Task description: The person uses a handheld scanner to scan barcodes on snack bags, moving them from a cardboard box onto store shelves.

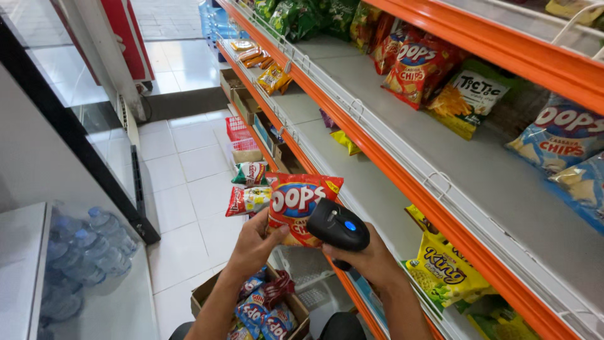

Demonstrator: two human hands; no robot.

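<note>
My left hand [255, 244] holds a red and orange chip bag [297, 200] upright in front of me. Just to its right, my right hand [366, 259] grips a black handheld scanner [338, 225] with a blue light, its head pointed at the bag's lower right corner. Below my arms a cardboard box [202, 296] on the floor holds several red and blue snack bags [263, 308].
Orange and grey shelves [402, 170] run along the right with chip bags [418, 66] and yellow snack bags [440, 271]. Red baskets [238, 129] and loose snack bags [248, 200] lie on the white tiled floor. A glass-topped cooler with water bottles [88, 252] stands left.
</note>
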